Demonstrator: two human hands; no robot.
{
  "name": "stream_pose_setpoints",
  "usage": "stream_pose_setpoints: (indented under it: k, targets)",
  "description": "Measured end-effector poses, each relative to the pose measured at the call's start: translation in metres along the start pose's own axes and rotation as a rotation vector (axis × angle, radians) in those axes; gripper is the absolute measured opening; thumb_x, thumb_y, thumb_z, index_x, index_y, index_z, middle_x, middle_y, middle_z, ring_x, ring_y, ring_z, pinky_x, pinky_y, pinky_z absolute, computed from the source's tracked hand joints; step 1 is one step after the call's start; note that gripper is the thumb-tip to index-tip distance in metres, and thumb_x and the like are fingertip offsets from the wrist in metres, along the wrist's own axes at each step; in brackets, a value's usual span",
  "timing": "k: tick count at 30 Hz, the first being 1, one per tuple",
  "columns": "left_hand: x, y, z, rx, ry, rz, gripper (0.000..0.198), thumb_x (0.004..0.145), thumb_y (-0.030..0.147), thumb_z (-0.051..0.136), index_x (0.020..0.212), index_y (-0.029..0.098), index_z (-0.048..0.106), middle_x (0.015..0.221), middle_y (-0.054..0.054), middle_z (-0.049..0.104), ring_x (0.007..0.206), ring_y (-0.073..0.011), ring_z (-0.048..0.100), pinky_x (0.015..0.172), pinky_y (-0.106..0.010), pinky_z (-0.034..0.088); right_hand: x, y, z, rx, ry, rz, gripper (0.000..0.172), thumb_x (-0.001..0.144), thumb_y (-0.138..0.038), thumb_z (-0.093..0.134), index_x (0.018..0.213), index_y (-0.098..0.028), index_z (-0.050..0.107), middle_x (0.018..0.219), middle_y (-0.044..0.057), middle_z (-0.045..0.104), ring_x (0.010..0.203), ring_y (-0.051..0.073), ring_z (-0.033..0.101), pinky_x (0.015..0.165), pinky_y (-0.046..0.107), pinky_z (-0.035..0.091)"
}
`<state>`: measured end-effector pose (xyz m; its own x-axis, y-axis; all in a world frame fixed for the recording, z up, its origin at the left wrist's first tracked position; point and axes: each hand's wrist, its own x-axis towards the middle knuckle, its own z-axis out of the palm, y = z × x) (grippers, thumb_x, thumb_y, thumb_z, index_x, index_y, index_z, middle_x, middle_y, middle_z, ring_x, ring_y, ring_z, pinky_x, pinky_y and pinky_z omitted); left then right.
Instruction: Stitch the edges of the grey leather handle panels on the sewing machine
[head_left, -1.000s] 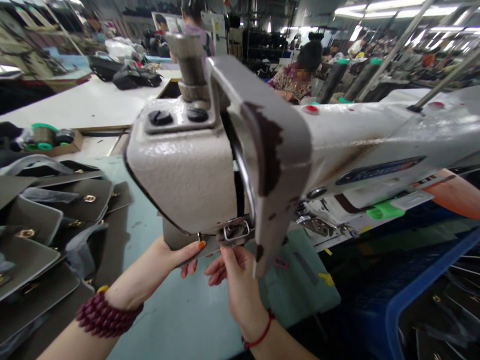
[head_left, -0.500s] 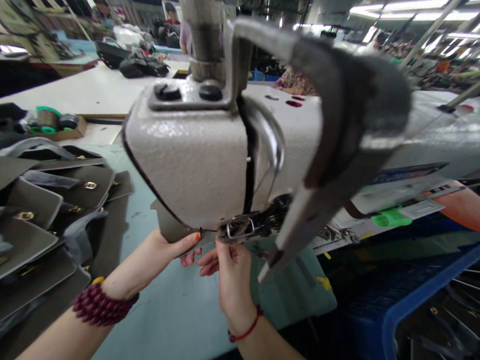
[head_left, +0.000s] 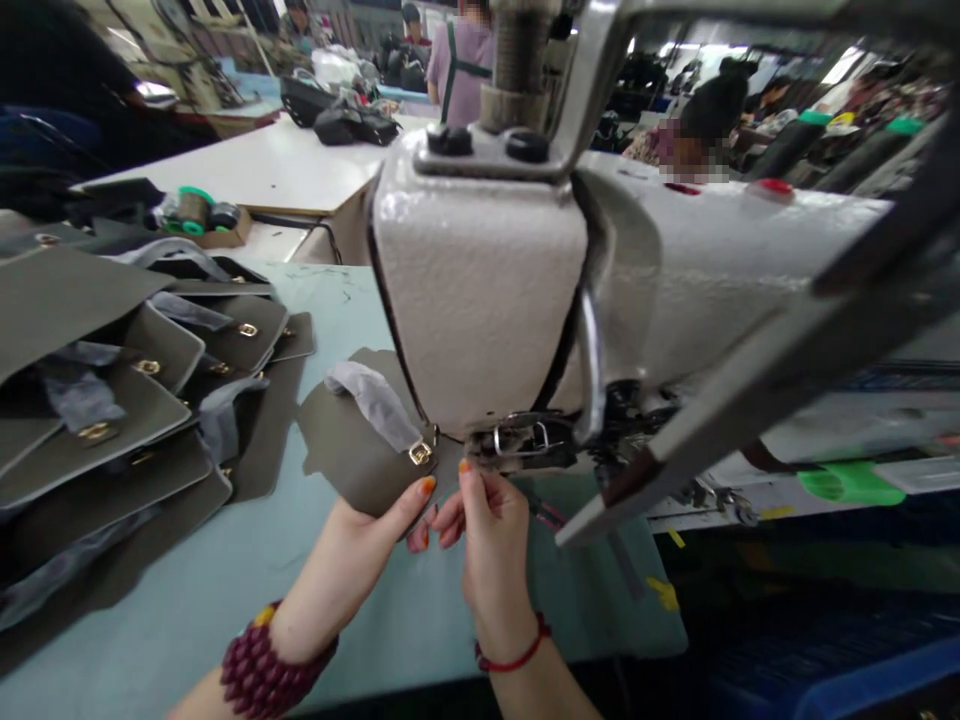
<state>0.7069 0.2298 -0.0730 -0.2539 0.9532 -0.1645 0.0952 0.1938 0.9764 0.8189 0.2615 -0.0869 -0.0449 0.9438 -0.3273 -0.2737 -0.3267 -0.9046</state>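
A grey-brown leather panel [head_left: 352, 450] with a small gold buckle [head_left: 420, 453] and a pale strap [head_left: 373, 398] lies on the light blue table under the head of a white sewing machine [head_left: 480, 290]. My left hand [head_left: 367, 545] pinches the panel's near edge, thumb on top beside the buckle. My right hand [head_left: 487, 530] holds its fingertips together at the panel's right end, just below the metal presser foot [head_left: 517, 440]; what it pinches is too small to tell.
A stack of similar leather panels with gold fittings [head_left: 127, 400] fills the left of the table [head_left: 225, 560]. Thread spools [head_left: 196, 210] sit in a box behind. Other people work at a white table [head_left: 262, 165] and machines farther back.
The view has shifted right and down, so the panel with buckle and strap now shows left of the machine head. Both hands stay at the presser foot, slightly lower in view.
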Motion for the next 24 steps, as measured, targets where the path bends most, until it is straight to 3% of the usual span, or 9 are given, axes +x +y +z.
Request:
stream_pose_setpoints:
  k: [5, 10, 17, 20, 22, 24]
  targets:
    - [-0.023, -0.006, 0.029, -0.044, 0.154, 0.072, 0.031, 0.084, 0.034, 0.063, 0.057, 0.02, 0.058, 0.05, 0.003, 0.058, 0.053, -0.0128, 0.056, 0.062, -0.022, 0.049, 0.0, -0.008, -0.012, -0.072, -0.042, 0.001, 0.046, 0.085, -0.039, 0.055, 0.046, -0.018, 0.047, 0.035, -0.005, 0.048, 0.029, 0.005, 0.04, 0.034, 0.015, 0.032]
    - [-0.041, -0.013, 0.066, -0.108, 0.239, 0.0, 0.039, 0.088, 0.041, 0.057, 0.055, 0.02, 0.056, 0.05, 0.001, 0.057, 0.05, -0.0135, 0.055, 0.056, -0.022, 0.047, 0.004, -0.014, -0.029, -0.06, -0.19, 0.099, 0.05, 0.087, -0.046, 0.052, 0.047, -0.022, 0.038, 0.031, -0.008, 0.038, 0.022, 0.007, 0.034, 0.026, 0.018, 0.027]
    - [-0.041, -0.01, 0.092, -0.172, 0.336, -0.085, 0.043, 0.083, 0.053, 0.058, 0.056, 0.02, 0.054, 0.055, 0.0, 0.056, 0.054, -0.0142, 0.053, 0.056, -0.023, 0.047, 0.01, -0.024, -0.049, -0.304, -0.255, -0.062, 0.051, 0.091, -0.048, 0.054, 0.051, -0.02, 0.041, 0.036, -0.008, 0.038, 0.028, 0.006, 0.037, 0.033, 0.018, 0.028]
    - [-0.05, -0.012, 0.092, -0.167, 0.201, -0.132, 0.05, 0.084, 0.058, 0.055, 0.052, 0.02, 0.055, 0.056, -0.004, 0.06, 0.058, -0.0168, 0.058, 0.062, -0.027, 0.049, 0.003, -0.025, -0.071, -0.501, -0.184, -0.207, 0.039, 0.095, -0.044, 0.05, 0.065, -0.018, 0.055, 0.046, -0.005, 0.048, 0.04, 0.01, 0.05, 0.042, 0.02, 0.038]
    - [-0.068, -0.017, 0.082, -0.212, -0.036, -0.205, 0.054, 0.083, 0.065, 0.051, 0.055, 0.02, 0.062, 0.056, -0.006, 0.063, 0.056, -0.0187, 0.06, 0.059, -0.03, 0.05, 0.0, -0.02, -0.095, -0.723, -0.067, -0.374, 0.028, 0.096, -0.038, 0.048, 0.083, -0.017, 0.064, 0.064, 0.001, 0.062, 0.059, 0.015, 0.062, 0.057, 0.023, 0.047]
    - [-0.086, -0.021, 0.058, -0.255, -0.25, -0.284, 0.055, 0.08, 0.07, 0.051, 0.073, 0.02, 0.072, 0.054, -0.007, 0.065, 0.047, -0.0189, 0.058, 0.049, -0.031, 0.048, -0.002, -0.009, -0.122, -0.967, 0.002, -0.53, 0.022, 0.094, -0.032, 0.05, 0.1, -0.017, 0.066, 0.092, 0.009, 0.069, 0.085, 0.022, 0.066, 0.076, 0.031, 0.051]
